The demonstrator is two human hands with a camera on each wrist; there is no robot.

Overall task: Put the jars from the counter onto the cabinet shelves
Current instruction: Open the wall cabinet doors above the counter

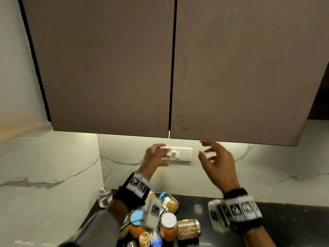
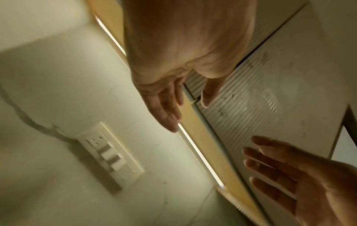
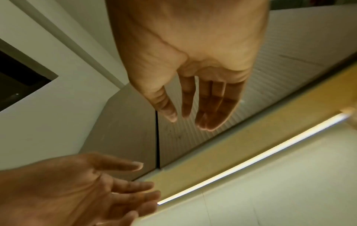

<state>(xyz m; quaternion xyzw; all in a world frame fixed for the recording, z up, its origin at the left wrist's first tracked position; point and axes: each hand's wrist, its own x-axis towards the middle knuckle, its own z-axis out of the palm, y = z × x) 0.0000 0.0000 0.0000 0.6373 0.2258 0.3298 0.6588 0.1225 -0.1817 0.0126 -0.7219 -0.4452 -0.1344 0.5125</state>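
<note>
No legible txt; wristband markers [image 1: 138, 183] just b/w patterns, jar labels [image 1: 154, 210] blurred.

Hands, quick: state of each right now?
Left hand: open, fingers spread, holding nothing.
Right hand: open, fingers spread, holding nothing.

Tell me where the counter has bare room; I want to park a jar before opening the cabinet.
The black counter looks bare right of the steel-lidded glass jar, under the right hand. A smaller bare strip runs along the marble backsplash. The left end is crowded: clustered jars below the left hand, an empty clear glass jar in the corner.
</note>
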